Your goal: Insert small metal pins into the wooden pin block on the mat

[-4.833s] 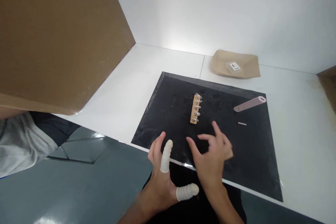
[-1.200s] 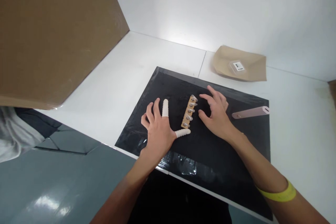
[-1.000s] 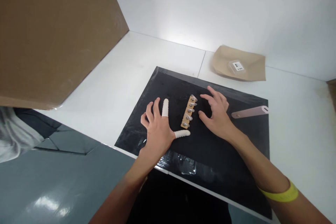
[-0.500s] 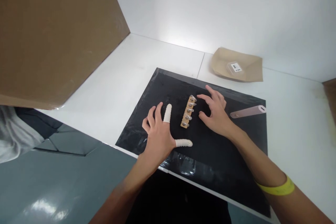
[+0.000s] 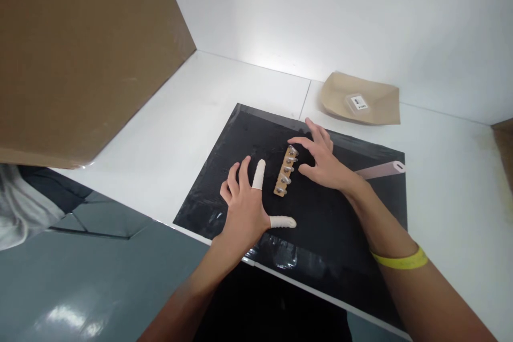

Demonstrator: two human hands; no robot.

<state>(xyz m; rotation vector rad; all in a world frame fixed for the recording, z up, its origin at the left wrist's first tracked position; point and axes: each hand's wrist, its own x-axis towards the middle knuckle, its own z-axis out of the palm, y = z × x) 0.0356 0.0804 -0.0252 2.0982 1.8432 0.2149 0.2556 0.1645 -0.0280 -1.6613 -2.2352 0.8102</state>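
A small tan strip [image 5: 279, 186] with several metal screws standing along it lies on a black mat [image 5: 224, 171]. My left hand [image 5: 246, 208] rests on the mat just left of the strip, fingers spread, with white finger cots on the index finger and thumb. It holds nothing. My right hand [image 5: 323, 163] hovers at the strip's far right end, fingers curled and apart, the index fingertip close to the topmost screw. A yellow band sits on my right wrist.
A pink stick-shaped tool [image 5: 380, 170] lies on the mat behind my right wrist. A brown paper bag [image 5: 360, 104] with a small labelled packet lies at the back. A large cardboard box [image 5: 80, 53] looms on the left. A white wall stands behind the white table [image 5: 192, 112].
My left thumb has drawn back from the strip's near end. My right hand has shifted a little left and up toward the strip's far end. The strip has stayed in place.
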